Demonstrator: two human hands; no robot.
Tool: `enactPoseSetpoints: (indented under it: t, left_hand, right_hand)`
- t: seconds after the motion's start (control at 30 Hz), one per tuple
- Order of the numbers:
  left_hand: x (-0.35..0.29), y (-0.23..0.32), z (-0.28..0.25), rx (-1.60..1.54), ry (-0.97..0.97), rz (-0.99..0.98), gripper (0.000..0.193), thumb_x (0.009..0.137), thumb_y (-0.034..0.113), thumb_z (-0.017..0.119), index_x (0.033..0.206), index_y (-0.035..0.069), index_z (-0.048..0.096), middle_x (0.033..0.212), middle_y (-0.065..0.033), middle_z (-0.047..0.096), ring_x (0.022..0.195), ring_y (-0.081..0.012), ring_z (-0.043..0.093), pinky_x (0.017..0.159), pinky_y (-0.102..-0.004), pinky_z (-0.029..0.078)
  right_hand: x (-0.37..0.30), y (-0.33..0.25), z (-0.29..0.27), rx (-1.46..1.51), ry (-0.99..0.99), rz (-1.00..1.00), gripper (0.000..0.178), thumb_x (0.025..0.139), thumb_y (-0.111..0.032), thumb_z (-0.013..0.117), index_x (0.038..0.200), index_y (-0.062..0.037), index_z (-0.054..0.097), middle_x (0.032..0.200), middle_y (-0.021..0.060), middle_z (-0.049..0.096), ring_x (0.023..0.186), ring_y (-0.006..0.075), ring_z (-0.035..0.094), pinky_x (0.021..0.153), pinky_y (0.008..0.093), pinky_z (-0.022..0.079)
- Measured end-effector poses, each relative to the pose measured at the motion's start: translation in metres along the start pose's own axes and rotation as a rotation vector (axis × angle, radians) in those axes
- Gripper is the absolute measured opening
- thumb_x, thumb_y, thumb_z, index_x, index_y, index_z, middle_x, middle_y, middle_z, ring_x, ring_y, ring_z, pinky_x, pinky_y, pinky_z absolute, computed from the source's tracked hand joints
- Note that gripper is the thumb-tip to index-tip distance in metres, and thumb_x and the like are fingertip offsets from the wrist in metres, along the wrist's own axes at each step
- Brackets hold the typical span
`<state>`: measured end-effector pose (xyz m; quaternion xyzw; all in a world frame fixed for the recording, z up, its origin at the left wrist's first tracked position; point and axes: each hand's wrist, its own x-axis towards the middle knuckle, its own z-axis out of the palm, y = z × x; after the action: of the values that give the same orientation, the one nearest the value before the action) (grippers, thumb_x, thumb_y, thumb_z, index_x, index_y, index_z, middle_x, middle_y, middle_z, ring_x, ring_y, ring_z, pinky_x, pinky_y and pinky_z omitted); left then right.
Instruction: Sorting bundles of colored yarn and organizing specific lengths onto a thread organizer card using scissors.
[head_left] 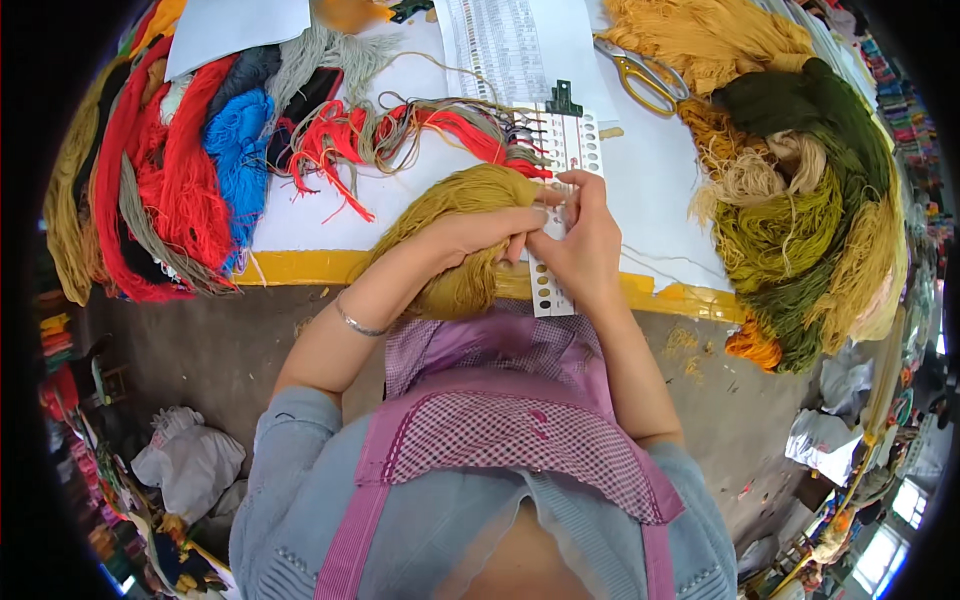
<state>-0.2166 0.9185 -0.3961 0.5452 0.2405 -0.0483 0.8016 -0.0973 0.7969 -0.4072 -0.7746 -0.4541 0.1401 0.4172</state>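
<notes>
An olive-yellow yarn skein hangs over the table's front edge, beneath my left forearm. My left hand lies across it with its fingers closed on the strands. My right hand is curled over a white punched thread card, its thumb and fingertips meeting those of the left. Whatever the right fingertips pinch is too small to make out. Tufts of red and grey yarn are looped along the card's left side. At the card's top sits a dark green clip.
Red, blue and grey skeins hang over the table's left end. Green, gold and cream skeins are heaped at the right. Yellow-handled scissors lie beside a printed chart. Yellow tape runs along the front edge. White sacks stand on the floor.
</notes>
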Motion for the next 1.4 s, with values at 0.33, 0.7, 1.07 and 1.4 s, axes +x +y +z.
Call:
enactPoseSetpoints:
  t: [0.33,0.7,1.07,1.4]
  left_hand:
    - [-0.118,0.008,-0.203,-0.425,0.491,0.455,0.016,0.091,0.025,0.066,0.097,0.010,0.065,0.082,-0.0003,0.065,0.070,-0.0099,0.061,0.059,-0.0211,0.048]
    - [-0.112,0.035,-0.023,-0.663,0.324,0.623,0.081,0.098,0.063,0.026,0.144,-0.003,0.037,0.149,-0.0157,0.041,0.134,-0.0259,0.041,0.108,-0.0474,0.037]
    - [-0.079,0.028,0.033,-0.445,0.069,0.629,0.092,0.096,0.068,0.010,0.148,-0.007,0.025,0.152,-0.0181,0.035,0.137,-0.0253,0.038,0.115,-0.0383,0.028]
    - [-0.070,0.023,0.030,-0.527,-0.056,0.615,0.069,0.101,0.054,0.029,0.138,-0.002,0.045,0.145,-0.0190,0.043,0.121,-0.0282,0.054,0.078,-0.0349,0.055]
  right_hand:
    - [0.006,0.003,-0.001,0.016,-0.042,0.065,0.052,0.069,-0.022,0.079,0.110,-0.0071,0.051,0.071,0.0020,0.057,0.061,0.0209,0.058,0.058,0.0354,0.046]
    - [0.007,-0.047,-0.008,0.640,-0.277,-0.004,0.020,0.090,-0.019,0.067,0.102,-0.0033,0.067,0.089,0.0013,0.062,0.079,0.0108,0.056,0.071,0.0264,0.046]
    - [0.003,-0.056,-0.024,0.834,-0.321,-0.020,0.013,0.096,-0.012,0.060,0.092,0.0003,0.064,0.082,0.0005,0.064,0.081,0.0061,0.058,0.076,0.0214,0.045]
    - [-0.002,-0.045,-0.026,0.972,-0.100,-0.169,0.009,0.094,-0.003,0.057,0.092,0.0002,0.065,0.107,0.0109,0.063,0.104,0.0183,0.060,0.095,0.0351,0.047]
